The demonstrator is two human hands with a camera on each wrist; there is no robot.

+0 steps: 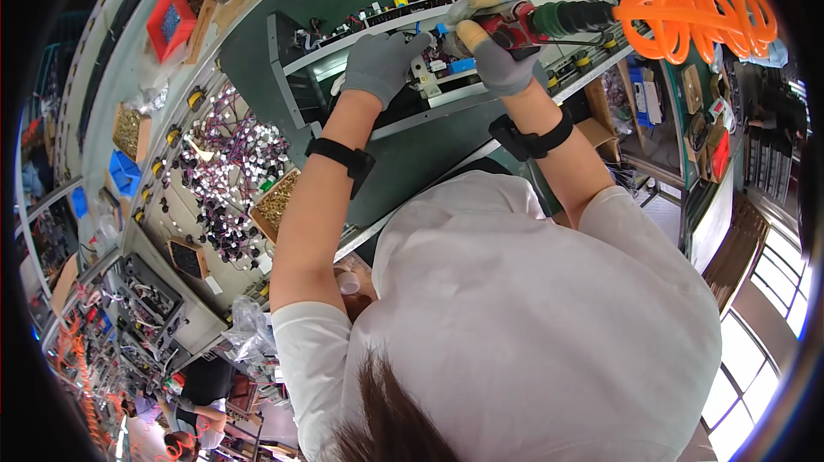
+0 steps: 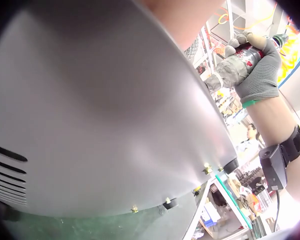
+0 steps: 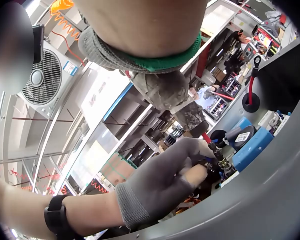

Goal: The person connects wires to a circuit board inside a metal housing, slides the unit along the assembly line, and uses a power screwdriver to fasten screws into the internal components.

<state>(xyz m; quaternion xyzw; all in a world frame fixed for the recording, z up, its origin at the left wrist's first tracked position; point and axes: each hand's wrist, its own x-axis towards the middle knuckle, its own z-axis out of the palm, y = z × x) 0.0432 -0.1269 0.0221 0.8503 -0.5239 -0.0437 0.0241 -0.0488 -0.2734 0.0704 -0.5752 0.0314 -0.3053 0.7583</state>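
Your gloved hands work inside an open metal case with a red power tool.
From the head view, your left hand [image 1: 376,67] is in the metal case [image 1: 429,118] on the green table [image 1: 403,166]; your right hand [image 1: 500,66] wraps its fingers around the power tool [image 1: 518,26], with an orange coiled hose [image 1: 699,12] beyond it. In the left wrist view, the case wall hides your left hand, while your right grips the tool near its grey taped nose [image 2: 232,70]. In the right wrist view, your left thumb and fingers bend in beside a blue block [image 3: 252,150]; whether they pinch anything, you cannot tell.
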